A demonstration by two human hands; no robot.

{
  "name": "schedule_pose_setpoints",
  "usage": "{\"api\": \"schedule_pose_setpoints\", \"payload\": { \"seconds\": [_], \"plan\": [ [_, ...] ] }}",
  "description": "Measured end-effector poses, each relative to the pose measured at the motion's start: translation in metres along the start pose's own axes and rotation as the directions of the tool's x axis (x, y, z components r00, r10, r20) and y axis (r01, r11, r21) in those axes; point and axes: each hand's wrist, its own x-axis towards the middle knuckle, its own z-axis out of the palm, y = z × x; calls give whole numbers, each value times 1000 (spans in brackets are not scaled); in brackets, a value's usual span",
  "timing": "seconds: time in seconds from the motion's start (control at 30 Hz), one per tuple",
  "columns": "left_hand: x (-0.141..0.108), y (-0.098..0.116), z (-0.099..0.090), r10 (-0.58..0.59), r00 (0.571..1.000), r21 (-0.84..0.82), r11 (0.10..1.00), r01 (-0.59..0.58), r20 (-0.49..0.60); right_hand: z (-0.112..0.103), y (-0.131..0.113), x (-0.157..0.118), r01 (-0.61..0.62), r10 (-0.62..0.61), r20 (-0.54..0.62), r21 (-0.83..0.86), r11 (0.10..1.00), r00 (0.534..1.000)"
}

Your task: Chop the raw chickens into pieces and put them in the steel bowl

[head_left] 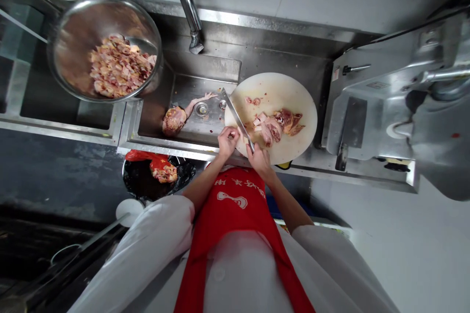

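Note:
My right hand (259, 160) is closed around the handle of a kitchen knife (237, 116), whose blade slants up and left over the edge of the round white cutting board (301, 139). Just left of the knife, my left hand (228, 141) has its fingers curled at the board's near-left edge; what they hold, if anything, is too small to make out. Cut raw poultry (272, 127) lies in a heap on the board, right of the blade. A few small meat scraps (253, 100) sit farther back on it.
A steel bowl (69, 66) of chopped meat stands at left. In the sink (191, 124) lies a poultry piece (174, 120) under the faucet (186, 5). A cleaver (353, 124) rests on the metal machine (378, 93) at right. A lined bin (137, 183) is below.

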Motion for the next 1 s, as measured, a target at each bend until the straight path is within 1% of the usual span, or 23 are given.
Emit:
{"api": "schedule_pose_setpoints", "payload": {
  "seconds": [0.17, 0.27, 0.33, 0.4, 0.47, 0.53, 0.6, 0.7, 0.77, 0.8, 0.87, 0.93, 1.0],
  "plan": [
    [-1, -1, 2, 11, 1000, -25, 1000, -11, -6, 2, 1, 3, -4, 5, -48, 25, 1000, 999],
    [-1, -1, 3, 2, 1000, -18, 1000, -2, -9, 7, 1, 5, -4, 5, -47, 23, 1000, 999],
    [-1, -1, 4, 4, 1000, -13, 1000, -4, -17, 11, 8, -5, -11, 11, -36, 21, 1000, 999],
    [-1, 0, 5, 8, 1000, -10, 1000, -8, -14, 16, 20, -23, -33, 33, -16, 21, 999, 999],
    [0, 0, 6, 14, 1000, -12, 1000, -14, -5, 19, 34, -42, -59, 58, 27, 27, 998, 998],
    [1, 1, 5, 30, 999, -21, 999, -30, 11, 18, 41, -52, -83, 81, 75, 35, 996, 994],
    [3, 2, 4, 48, 998, -30, 998, -47, 39, 16, 38, -47, -88, 84, 82, 50, 995, 993],
    [7, 4, 2, 60, 994, -41, 998, -56, 86, 9, 22, -22, -67, 66, 13, 80, 995, 998],
    [8, 4, 1, 60, 995, -46, 997, -56, 82, 7, 17, -13, -54, 56, -15, 102, 993, 998],
    [9, 4, 1, 58, 996, -46, 997, -55, 69, 7, 18, -15, -55, 57, -13, 112, 992, 998],
    [9, 3, 1, 43, 998, -45, 998, -41, 38, 8, 27, -28, -76, 72, 35, 129, 989, 997],
    [9, 0, -1, 25, 999, -52, 998, -23, 39, 10, 35, -43, -116, 104, 97, 124, 986, 990],
    [9, -3, -5, 14, 999, -60, 998, -11, 52, 10, 34, -44, -120, 107, 126, 99, 988, 986]
  ]
}}
